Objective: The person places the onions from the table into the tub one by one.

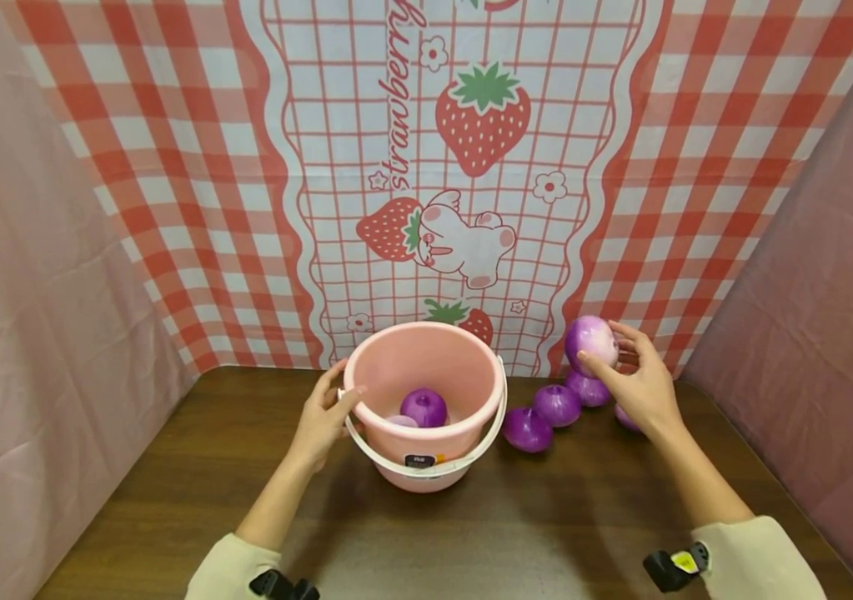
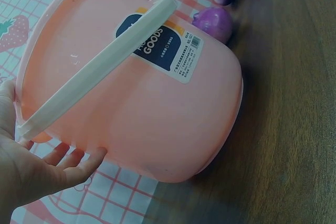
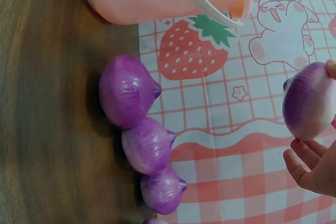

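A pink bucket (image 1: pixel 426 454) with a white handle stands upright on the table. My left hand (image 1: pixel 324 421) grips its left rim, thumb over the edge and fingers along the outer wall. Inside the bucket lies a purple onion (image 1: pixel 423 407), with a paler one (image 1: pixel 402 422) partly hidden beside it. On the right, my right hand (image 1: pixel 642 379) holds a purple-and-white onion (image 1: pixel 591 345) between thumb and fingers, raised above the others. Below it, several purple onions (image 1: pixel 528 430) lie in a slanting row right of the bucket. Another onion (image 1: pixel 626 418) is mostly covered by the right hand.
Behind the brown wooden table (image 1: pixel 531 533) hangs a red-and-white checked cloth (image 1: pixel 201 208) printed with strawberries. Pink cloth walls (image 1: pixel 58 292) close off both sides. The bucket's white handle (image 2: pixel 100 69) hangs down across its front, over a dark label (image 2: pixel 157 45).
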Tool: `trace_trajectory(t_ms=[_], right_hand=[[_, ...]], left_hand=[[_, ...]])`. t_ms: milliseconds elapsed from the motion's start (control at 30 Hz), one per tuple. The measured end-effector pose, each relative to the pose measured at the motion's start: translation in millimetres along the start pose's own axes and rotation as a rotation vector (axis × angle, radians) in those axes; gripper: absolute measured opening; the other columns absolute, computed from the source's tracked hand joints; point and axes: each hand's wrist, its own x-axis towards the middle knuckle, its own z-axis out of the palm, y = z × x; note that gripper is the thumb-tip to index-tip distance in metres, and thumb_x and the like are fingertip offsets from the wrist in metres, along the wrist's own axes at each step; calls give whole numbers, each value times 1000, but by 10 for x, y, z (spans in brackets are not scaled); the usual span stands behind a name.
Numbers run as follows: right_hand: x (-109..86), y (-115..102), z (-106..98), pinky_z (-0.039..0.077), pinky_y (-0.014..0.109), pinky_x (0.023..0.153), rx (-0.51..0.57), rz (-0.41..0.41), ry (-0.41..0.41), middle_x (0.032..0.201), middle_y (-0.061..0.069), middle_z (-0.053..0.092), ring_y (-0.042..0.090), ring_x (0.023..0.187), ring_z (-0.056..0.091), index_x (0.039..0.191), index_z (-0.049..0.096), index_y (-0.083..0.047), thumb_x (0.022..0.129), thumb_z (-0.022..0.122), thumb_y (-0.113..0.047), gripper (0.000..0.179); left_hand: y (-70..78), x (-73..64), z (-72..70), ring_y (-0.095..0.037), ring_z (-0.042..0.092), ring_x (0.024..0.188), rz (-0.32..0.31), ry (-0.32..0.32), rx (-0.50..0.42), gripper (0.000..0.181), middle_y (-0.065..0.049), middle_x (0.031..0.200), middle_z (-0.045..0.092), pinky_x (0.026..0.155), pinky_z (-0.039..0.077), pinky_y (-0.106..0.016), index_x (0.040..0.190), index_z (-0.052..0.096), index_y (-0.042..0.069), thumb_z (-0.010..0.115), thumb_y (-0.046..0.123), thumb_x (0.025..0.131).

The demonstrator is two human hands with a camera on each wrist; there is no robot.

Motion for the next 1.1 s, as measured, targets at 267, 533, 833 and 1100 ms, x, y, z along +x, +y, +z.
trace_trajectory(t_ms=[267,533,833,1100], right_hand=[[24,-65,35,42,36,87,19,-34,-4,130,21,49,33,113,48,142,37,-17,83,66,-46,72],[24,-129,67,43,33,82,31,-44,-14,127,19,50,34,112,50,142,37,-17,83,66,-45,71],[33,-174,127,43,32,80,36,-66,-25,128,19,50,33,114,48,141,38,-16,83,67,-44,70],[26,-250,167,46,19,73,56,-92,-34,127,19,51,32,110,51,140,39,-17,83,68,-40,68]], left_hand=[[1,-1,0,-11,60,70,0,1,-5,56,-20,107,55,64,59,-30,142,37,22,59,12,91],[3,-5,-6,-11,60,70,3,-3,-3,56,-17,104,55,63,59,-30,142,37,22,59,12,91],[3,2,-9,-11,60,69,2,-2,0,56,-16,103,55,64,60,-31,142,37,22,58,11,91],[-2,3,-7,-11,60,69,-3,-5,-4,56,-17,103,55,64,60,-31,142,36,22,58,11,91]])
